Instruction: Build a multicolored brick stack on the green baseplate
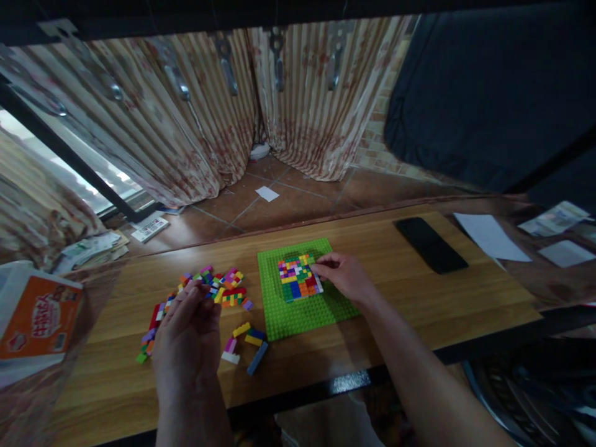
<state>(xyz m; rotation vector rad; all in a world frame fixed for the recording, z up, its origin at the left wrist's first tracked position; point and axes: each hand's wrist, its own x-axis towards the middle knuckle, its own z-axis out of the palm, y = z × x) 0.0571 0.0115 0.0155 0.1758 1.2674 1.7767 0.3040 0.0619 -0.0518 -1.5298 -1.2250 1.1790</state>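
Observation:
A green studded baseplate lies on the wooden table with a flat patchwork of colourful building bricks built up on its middle. My right hand reaches in from the right, thumb and fingertips pinched together at the patchwork's upper right edge. Whatever sits between those fingertips is too small to make out. Above the loose bricks on the left, my left hand is raised with its fingers curled and tips together. Its grip is partly hidden. Nearer me lie a few separate bricks, in yellow, blue, white and pink.
A black phone rests on the table's right part, beside white paper. An orange and white box stands left of the table. Metal hooks hang from a dark bar overhead, before striped curtains.

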